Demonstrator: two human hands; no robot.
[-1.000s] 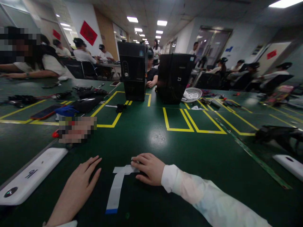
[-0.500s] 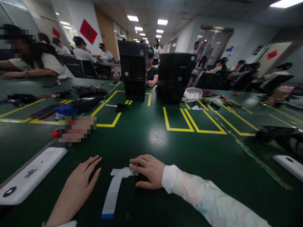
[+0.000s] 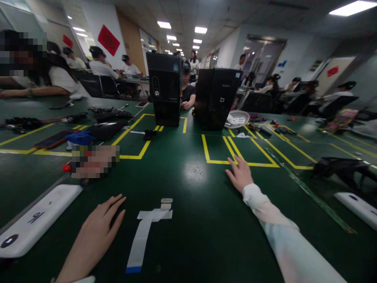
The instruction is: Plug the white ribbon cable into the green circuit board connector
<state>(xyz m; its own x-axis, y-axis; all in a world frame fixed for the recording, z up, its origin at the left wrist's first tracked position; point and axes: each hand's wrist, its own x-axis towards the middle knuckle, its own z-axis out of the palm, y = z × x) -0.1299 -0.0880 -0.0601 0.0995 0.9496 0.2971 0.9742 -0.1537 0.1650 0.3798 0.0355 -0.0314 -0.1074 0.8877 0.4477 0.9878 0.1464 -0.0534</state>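
Observation:
A white flat ribbon cable [image 3: 141,239] lies on the green table, with a blue strip at its near end and a small connector [image 3: 167,201] at its far end. Flat on the table to the left of the cable rests my left hand [image 3: 98,224], fingers stretched out and holding nothing. My right hand [image 3: 240,173] is over the table ahead and to the right of the cable, near the yellow tape lines [image 3: 226,162]. Its fingers are apart, and nothing shows in them.
Two black computer towers [image 3: 165,90] stand at the table's middle, a person seated behind them. A white basket [image 3: 237,119], a long green strip [image 3: 319,200] and white devices [image 3: 38,220] lie around. Cables and a blue item [image 3: 81,138] are at the left.
My right hand has let go of the connector end of the ribbon cable and moved forward and right. The cable and my left hand have stayed in place.

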